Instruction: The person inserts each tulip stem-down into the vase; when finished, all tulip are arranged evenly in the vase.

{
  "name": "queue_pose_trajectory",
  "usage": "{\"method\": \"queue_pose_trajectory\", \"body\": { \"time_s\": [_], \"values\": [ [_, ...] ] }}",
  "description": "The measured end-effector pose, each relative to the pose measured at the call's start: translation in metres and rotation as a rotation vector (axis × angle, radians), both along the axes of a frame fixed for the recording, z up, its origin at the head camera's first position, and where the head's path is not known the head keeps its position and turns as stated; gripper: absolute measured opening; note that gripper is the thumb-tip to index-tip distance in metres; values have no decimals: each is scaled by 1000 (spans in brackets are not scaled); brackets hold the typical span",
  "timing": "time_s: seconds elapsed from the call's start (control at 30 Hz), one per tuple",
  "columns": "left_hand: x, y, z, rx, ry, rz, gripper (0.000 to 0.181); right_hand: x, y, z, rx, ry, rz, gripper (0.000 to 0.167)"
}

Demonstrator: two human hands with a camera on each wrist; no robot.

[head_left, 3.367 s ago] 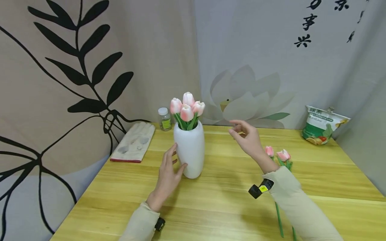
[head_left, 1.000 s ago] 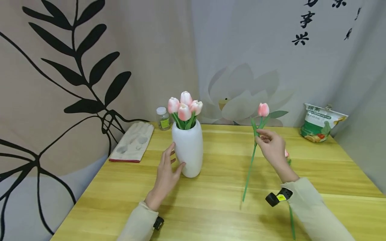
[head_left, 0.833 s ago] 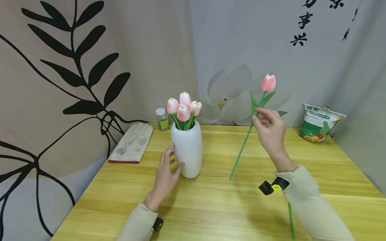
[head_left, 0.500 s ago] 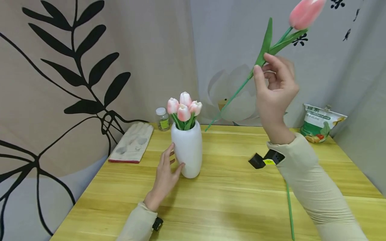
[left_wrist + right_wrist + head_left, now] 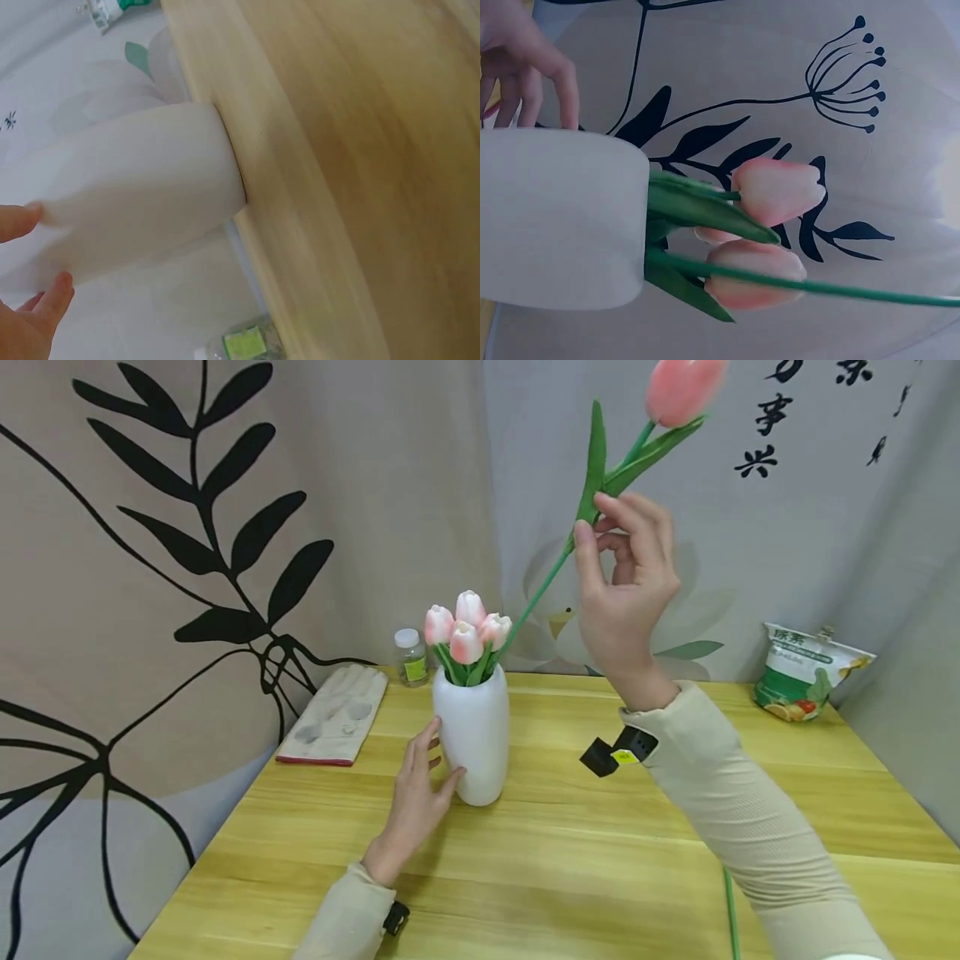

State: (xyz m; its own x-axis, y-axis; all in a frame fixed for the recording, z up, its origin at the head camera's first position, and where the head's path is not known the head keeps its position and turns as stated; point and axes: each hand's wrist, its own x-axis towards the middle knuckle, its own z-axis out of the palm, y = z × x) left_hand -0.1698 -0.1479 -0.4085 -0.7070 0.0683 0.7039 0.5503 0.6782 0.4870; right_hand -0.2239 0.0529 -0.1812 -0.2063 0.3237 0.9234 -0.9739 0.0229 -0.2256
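Observation:
A white vase (image 5: 471,735) stands upright on the table with several pink-and-white tulips (image 5: 467,642) in it. My left hand (image 5: 416,797) holds the vase low on its near left side, thumb and fingers on its wall. Up to the right, my right hand (image 5: 630,581) pinches a single pink tulip (image 5: 682,392) by its stem and leaves, just below the bloom. That tulip slants, and its green stem (image 5: 840,291) runs down to the vase mouth in the right wrist view; its lowest tip is hidden there. The left wrist view shows fingertips against the vase (image 5: 135,195).
Another green stem (image 5: 731,914) lies on the table (image 5: 570,877), partly hidden under my right forearm. Behind the vase stand a small lidded jar (image 5: 410,657) and, left of it, a folded cloth glove (image 5: 333,714). A snack bag (image 5: 810,672) sits at the back right.
My right hand picked up one tulip from the table, raised it high, then moved left so its stem end came to the vase mouth. My left hand stayed at the vase.

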Motion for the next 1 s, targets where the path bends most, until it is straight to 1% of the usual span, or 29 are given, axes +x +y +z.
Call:
{"method": "queue_pose_trajectory", "body": {
  "time_s": [0.23,0.3,0.37,0.47,0.57,0.67,0.73,0.83,1.0],
  "values": [
    [1,0,1,-7,4,0,80,-1,-8,-8,134,-85,26,19],
    [2,0,1,-5,-1,0,80,-1,-12,-13,174,-103,33,18],
    [2,-1,1,0,-7,3,80,-1,-16,-21,220,-99,20,16],
    [2,-1,0,7,-6,1,81,-1,-23,-43,272,-56,-44,13],
    [3,-2,0,11,-7,5,81,-2,-30,-73,302,-25,-126,11],
    [2,-2,0,5,1,4,81,-4,-36,-101,366,-40,-172,10],
    [1,-1,1,4,6,4,81,-5,-39,-112,422,-69,-182,9],
    [1,0,2,2,11,1,81,-8,-41,-119,498,-98,-184,6],
    [2,1,3,3,-6,2,81,-11,-40,-120,615,-86,-175,6]
  ]
}}
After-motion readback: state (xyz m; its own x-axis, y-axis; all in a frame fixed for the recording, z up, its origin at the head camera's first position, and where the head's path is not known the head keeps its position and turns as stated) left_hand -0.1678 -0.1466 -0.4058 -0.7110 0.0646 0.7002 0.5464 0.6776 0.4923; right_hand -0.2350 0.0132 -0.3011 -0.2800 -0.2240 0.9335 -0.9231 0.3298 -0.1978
